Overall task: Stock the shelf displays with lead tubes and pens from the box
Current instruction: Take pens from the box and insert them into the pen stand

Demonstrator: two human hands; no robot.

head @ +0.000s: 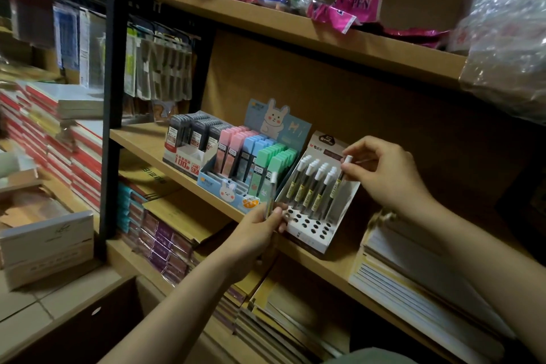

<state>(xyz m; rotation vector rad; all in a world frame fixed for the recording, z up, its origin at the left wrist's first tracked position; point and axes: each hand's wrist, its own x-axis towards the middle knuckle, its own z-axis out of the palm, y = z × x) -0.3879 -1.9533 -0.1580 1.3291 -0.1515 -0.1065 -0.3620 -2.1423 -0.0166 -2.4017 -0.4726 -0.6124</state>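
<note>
A white pen display (313, 233) with rows of round holes stands on the middle shelf (141, 139). Several white-capped pens (310, 183) stand in its back rows. My right hand (384, 174) pinches the cap end of a pen (342, 174) at the display's right side. In front of the display's left corner, my left hand (260, 233) grips another white-capped pen (271, 195) upright. To the left sit a pastel lead tube display (251, 162) with pink, blue and green tubes, and a dark lead tube box (192, 139).
Notebook stacks (413, 289) lie at the shelf's right end and fill the shelf below. A cardboard box (74, 319) sits at floor level lower left. The upper shelf holds pink packets (351, 6) and a plastic bag (508, 44).
</note>
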